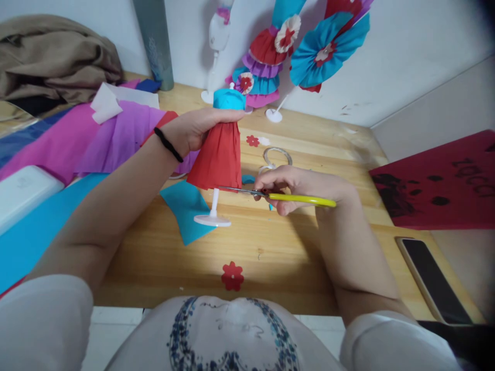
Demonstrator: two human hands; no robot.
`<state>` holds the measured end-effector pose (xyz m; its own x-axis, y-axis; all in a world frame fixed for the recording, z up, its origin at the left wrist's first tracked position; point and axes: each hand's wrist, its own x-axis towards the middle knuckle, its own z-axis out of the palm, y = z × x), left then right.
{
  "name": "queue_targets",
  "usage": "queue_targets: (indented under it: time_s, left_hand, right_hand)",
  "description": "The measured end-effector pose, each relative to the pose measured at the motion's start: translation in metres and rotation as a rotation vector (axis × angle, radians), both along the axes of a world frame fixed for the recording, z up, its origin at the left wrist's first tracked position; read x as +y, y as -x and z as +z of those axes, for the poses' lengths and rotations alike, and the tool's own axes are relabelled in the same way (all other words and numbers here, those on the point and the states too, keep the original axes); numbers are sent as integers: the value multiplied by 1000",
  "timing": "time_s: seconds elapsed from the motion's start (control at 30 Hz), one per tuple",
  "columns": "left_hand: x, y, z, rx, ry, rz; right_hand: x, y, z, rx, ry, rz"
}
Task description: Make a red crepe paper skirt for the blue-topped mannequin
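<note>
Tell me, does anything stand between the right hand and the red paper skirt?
Only the yellow-handled scissors held by the right hand; their blades reach the hem of the red paper skirt. A small blue piece shows just beyond the blades, seemingly not blocking them.

Your left hand (203,126) grips the red paper skirt (220,157) on its white stand (212,220); your right hand (296,186) holds yellow-handled scissors (301,199) at its hem, and a red paper flower (232,276) lies near the table's (278,257) front edge.
</note>
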<state>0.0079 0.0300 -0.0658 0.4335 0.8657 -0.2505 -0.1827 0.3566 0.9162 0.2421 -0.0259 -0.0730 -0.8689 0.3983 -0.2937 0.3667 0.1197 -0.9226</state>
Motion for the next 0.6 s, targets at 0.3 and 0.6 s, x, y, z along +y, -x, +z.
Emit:
queue_targets:
  time_s: [0.3, 0.6]
  left_hand:
    - [-2, 0, -1, -15, -7, 2]
    - [-4, 0, 3, 45, -17, 21]
  right_hand:
    - [-1, 5, 6, -67, -58, -24]
    - [1, 1, 1, -90, -159, 7]
